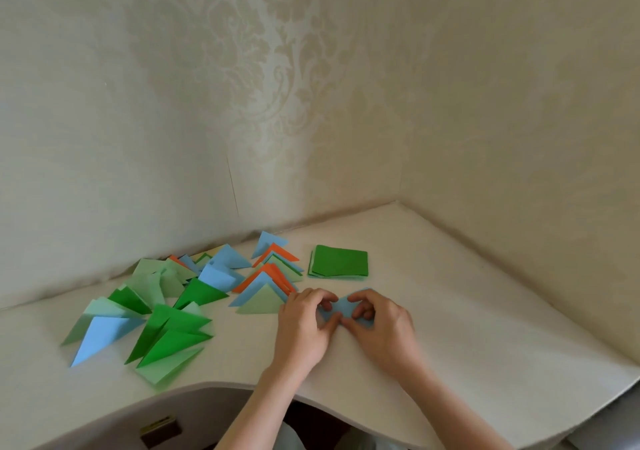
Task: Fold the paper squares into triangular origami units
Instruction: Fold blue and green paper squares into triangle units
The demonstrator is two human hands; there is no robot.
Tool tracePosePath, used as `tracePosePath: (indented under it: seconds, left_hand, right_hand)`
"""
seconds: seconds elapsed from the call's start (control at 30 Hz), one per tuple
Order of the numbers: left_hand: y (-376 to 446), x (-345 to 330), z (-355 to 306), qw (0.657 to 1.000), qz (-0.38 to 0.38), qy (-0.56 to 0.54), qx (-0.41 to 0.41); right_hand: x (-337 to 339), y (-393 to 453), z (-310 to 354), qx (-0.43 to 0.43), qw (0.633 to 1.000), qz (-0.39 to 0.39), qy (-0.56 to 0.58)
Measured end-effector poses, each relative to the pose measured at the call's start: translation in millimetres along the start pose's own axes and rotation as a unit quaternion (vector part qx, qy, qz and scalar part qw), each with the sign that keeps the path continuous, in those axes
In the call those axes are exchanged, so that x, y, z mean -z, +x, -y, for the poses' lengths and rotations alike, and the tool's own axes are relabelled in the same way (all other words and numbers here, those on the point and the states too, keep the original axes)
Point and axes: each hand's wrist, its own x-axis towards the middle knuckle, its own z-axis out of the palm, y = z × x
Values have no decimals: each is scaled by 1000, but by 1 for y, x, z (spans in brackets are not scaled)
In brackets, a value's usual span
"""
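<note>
Left hand (304, 325) and right hand (379, 321) together, fingers (327, 297) curled, pinching.

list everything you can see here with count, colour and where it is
blue paper piece: one, light blue, on the table between both hands, partly hidden by fingers
stack of paper squares: one stack, dark green on top, behind the hands near the wall; number of sheets cannot be told
folded triangular units: many, overlapping, in light green, dark green, blue and orange, spread to the left of the hands
table: one, off-white, set in a wall corner
wallpaper: cream with a floral pattern, on both walls
left hand: pinches the blue piece
right hand: pinches the blue piece
</note>
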Motion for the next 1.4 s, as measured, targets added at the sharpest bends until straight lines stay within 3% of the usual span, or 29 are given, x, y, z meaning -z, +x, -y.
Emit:
tracePosePath:
  seconds: [0.23, 0.57, 0.83, 1.13, 1.3, 1.4]
  left_hand:
    - [1, 2, 5, 999, 13, -33, 6]
    - [-4, 11, 7, 997, 2, -72, 18]
    - [-8, 16, -1, 997, 51, -56, 3]
    - [-8, 15, 4, 997, 10, -77, -23]
    - [-8, 14, 2, 996, 23, -80, -14]
    - [-7, 15, 1, 995, 50, -80, -18]
  right_hand:
    - [6, 6, 3, -22, 998, 62, 3]
    - [21, 0, 3, -2, 994, 94, 64]
    - [7, -6, 5, 50, 992, 48, -107]
    - [27, 6, 10, 65, 989, 126, -49]
    - [30, -2, 4, 69, 995, 70, 17]
    - [32, -11, -4, 120, 992, 41, 11]
